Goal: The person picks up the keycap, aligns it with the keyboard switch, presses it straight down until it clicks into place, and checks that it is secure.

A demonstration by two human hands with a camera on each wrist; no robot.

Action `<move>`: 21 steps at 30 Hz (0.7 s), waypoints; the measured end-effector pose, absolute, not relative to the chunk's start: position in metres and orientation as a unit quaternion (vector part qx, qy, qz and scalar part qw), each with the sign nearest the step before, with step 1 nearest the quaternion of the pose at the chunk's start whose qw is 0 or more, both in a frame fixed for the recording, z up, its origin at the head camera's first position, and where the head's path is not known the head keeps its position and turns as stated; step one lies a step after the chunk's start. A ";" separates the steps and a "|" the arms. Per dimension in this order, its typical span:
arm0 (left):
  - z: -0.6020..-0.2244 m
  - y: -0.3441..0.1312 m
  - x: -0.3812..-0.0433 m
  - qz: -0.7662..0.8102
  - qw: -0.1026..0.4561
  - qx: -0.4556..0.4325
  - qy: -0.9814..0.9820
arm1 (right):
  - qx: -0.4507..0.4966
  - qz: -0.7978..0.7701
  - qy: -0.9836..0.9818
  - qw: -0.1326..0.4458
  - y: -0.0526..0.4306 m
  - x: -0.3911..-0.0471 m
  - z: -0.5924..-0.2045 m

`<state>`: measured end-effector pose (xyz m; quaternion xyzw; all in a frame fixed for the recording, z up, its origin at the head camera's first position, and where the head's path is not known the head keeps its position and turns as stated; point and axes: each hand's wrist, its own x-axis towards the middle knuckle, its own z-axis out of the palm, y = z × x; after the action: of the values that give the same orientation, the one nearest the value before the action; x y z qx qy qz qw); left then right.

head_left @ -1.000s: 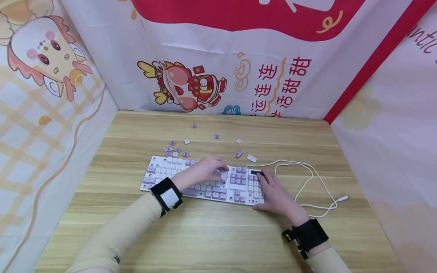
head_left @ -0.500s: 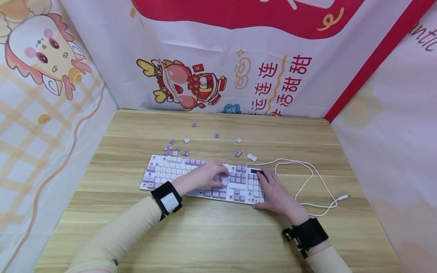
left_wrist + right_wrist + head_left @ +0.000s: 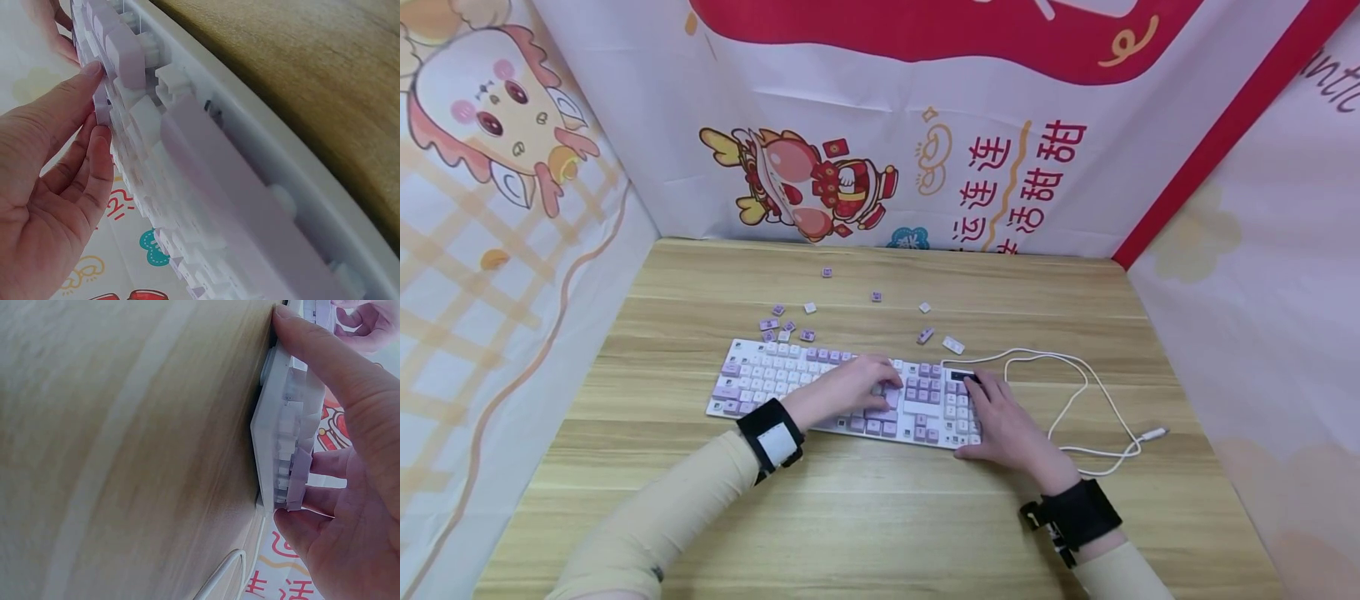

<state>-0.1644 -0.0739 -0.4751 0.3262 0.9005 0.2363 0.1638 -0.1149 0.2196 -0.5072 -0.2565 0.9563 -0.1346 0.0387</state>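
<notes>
A white keyboard (image 3: pixel 775 379) with white and purple keycaps lies on the wooden table. Over its right-middle part, my left hand (image 3: pixel 850 386) pinches a large purple keycap (image 3: pixel 100 111) between thumb and fingers; whether it is fully seated cannot be told. My right hand (image 3: pixel 1006 425) grips the keyboard's right end, with the thumb at the near edge and fingers over the number keys in the right wrist view. Bare switches show in places, such as the top-left corner. Behind the keyboard lie loose purple keycaps (image 3: pixel 807 335) and white keycaps (image 3: pixel 953 345).
A white cable (image 3: pixel 1086 375) loops on the table (image 3: pixel 865 517) right of the keyboard, its plug (image 3: pixel 1153 435) farther right. More loose keycaps lie toward the back, including a purple one (image 3: pixel 827 272). Printed cloth (image 3: pixel 850 83) hangs behind and along both sides.
My left hand has shifted slightly toward the near edge of the keyboard, thumb and fingers around the purple keycap. My right hand stays where it was.
</notes>
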 end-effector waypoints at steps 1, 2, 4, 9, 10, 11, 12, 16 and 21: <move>-0.475 -0.074 -0.164 0.235 0.163 0.325 0.901 | -0.256 -0.135 0.956 0.039 0.220 -0.115 -0.507; -0.475 -0.073 -0.165 0.232 0.162 0.325 0.903 | -0.255 -0.136 0.956 0.039 0.220 -0.115 -0.507; -0.475 -0.072 -0.165 0.225 0.159 0.322 0.906 | -0.254 -0.137 0.956 0.041 0.219 -0.114 -0.507; -0.474 -0.070 -0.165 0.215 0.156 0.314 0.912 | -0.251 -0.136 0.957 0.047 0.219 -0.114 -0.506; -0.474 -0.070 -0.165 0.212 0.156 0.314 0.912 | -0.251 -0.135 0.957 0.047 0.219 -0.114 -0.506; -0.473 -0.069 -0.165 0.209 0.155 0.313 0.913 | -0.251 -0.135 0.957 0.048 0.219 -0.114 -0.506; -0.473 -0.068 -0.165 0.206 0.155 0.313 0.914 | -0.251 -0.134 0.957 0.048 0.219 -0.114 -0.506; -0.472 -0.065 -0.165 0.189 0.154 0.310 0.919 | -0.251 -0.134 0.957 0.048 0.220 -0.114 -0.506; -0.469 -0.062 -0.168 0.191 0.159 0.309 0.918 | -0.253 -0.134 0.957 0.046 0.220 -0.114 -0.506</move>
<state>-0.1676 -0.0618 -0.4688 0.3086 0.9181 0.1914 0.1585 -0.1144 0.2198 -0.5062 -0.2535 0.9569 -0.1343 0.0456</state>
